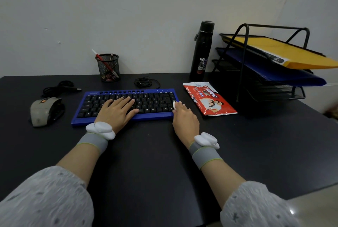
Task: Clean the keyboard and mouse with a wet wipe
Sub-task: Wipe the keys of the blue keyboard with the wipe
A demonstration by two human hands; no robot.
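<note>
Left hand [117,111] flat on blue keyboard [155,101], right hand [185,118] holding wet wipe [174,105] at keyboard's right edge

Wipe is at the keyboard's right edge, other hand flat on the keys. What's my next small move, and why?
Probably slide the right hand, pinching the small white wet wipe, leftward along the blue-framed black keyboard's key rows. The wipe sits only at the right end, while the left hand lies flat on the middle keys, steadying it.
</note>
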